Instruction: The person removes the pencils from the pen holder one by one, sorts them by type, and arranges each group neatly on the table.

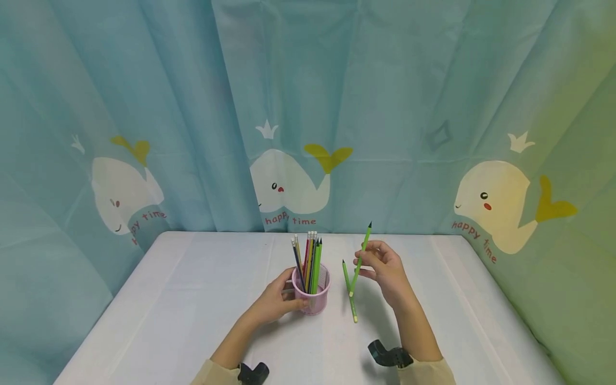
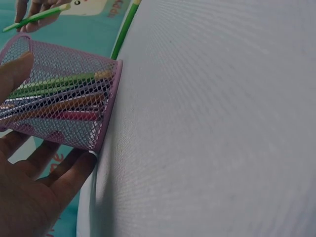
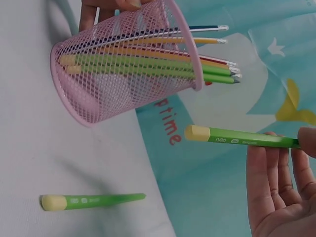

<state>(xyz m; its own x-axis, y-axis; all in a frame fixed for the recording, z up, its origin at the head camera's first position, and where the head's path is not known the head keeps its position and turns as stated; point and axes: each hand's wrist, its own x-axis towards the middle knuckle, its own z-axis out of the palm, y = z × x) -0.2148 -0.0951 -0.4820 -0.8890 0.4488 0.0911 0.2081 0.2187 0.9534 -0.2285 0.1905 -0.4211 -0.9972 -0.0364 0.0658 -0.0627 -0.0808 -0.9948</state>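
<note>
A pink mesh pencil cup stands upright on the table, holding several pencils in green, yellow, red and dark blue. My left hand grips the cup from its left side, thumb in front and fingers behind. To the right of the cup, my right hand pinches a green pencil near its middle, black tip up and pale yellow end down. Below it another green pencil lies on the table; in the right wrist view this lying pencil shows its pale end towards the camera.
A white cloth covers the table. Behind it hangs a blue-green curtain printed with white whales. Dark wrist mounts sit at both cuffs.
</note>
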